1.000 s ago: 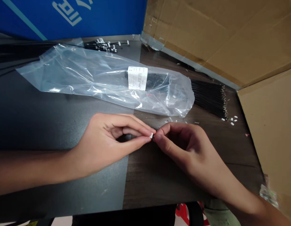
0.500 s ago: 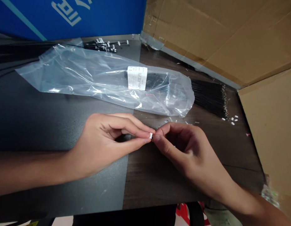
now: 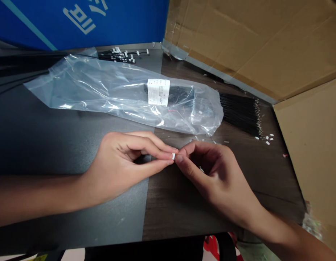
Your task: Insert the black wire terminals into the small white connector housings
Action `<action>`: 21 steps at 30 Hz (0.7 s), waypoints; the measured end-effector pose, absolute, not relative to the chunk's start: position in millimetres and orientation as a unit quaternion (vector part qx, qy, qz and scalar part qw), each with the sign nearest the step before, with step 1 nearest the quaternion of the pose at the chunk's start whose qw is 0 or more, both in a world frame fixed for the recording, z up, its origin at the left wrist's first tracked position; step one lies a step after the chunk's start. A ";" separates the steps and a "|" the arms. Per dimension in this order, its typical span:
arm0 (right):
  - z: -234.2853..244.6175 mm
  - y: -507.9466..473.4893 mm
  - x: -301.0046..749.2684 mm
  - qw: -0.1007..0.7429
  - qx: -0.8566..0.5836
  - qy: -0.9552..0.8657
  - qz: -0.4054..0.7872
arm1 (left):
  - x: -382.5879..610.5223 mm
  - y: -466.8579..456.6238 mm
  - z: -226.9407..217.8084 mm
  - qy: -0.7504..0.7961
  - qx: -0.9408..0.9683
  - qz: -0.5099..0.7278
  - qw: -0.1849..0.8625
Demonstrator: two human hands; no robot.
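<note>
Backdrop: we list a blue printed panel point(image 3: 75, 21) along the far edge, and brown cardboard sheets point(image 3: 246, 47) rising behind and to the right, edged with grey tape point(image 3: 225, 80). Surface: one tabletop point(image 3: 48, 145), dark grey on the left and dark wood grain on the right. On it we count a clear plastic bag point(image 3: 102, 90) lying crosswise, with a white label point(image 3: 158, 92) on its face. A bundle of black wires point(image 3: 241, 113) runs out past the bag's right end, and small white pieces point(image 3: 268, 139) lie scattered just beyond the wire tips.

Hands: we record the left hand point(image 3: 121, 165) and right hand point(image 3: 214, 177) meeting above the wood-grain half, just below the bag. Our left thumb and forefinger are closed firmly on one tiny white connector point(image 3: 173, 156), which sits between the fingertips. Our right thumb and forefinger are nearly together, just beside it. Whether they hold anything we cannot tell. A pale sliver point(image 3: 202, 169) shows inside the right hand, too small to identify. A part this small seems to call for firm fingertip pressure and steady wrists, with both hands kept close.
</note>
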State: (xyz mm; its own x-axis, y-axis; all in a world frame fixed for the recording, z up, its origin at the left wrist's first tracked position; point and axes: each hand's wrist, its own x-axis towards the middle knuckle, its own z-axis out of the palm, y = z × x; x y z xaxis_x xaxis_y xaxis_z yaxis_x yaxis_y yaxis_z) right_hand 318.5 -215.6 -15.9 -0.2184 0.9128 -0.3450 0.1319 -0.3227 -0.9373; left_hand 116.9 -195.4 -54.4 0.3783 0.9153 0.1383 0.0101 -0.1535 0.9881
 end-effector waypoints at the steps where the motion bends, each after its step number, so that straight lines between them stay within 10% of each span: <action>1: -15.7 -215.6 318.2 0.322 -0.538 -0.490 0.606 | 116.9 -195.7 -54.5 0.365 0.632 0.422 0.537; 21: -27.9 -219.0 318.4 0.352 -0.521 -0.556 0.544 | 116.5 -188.8 -55.2 0.333 0.659 0.451 0.502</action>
State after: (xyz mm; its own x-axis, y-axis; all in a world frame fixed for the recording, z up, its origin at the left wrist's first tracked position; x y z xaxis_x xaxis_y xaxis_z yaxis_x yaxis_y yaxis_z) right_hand 318.4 -219.0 -27.9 -0.2089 0.9620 -0.1758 0.1966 -0.1348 -0.9712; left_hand 116.5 -188.8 -55.2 0.3725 0.8907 0.2607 -0.0138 -0.2756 0.9612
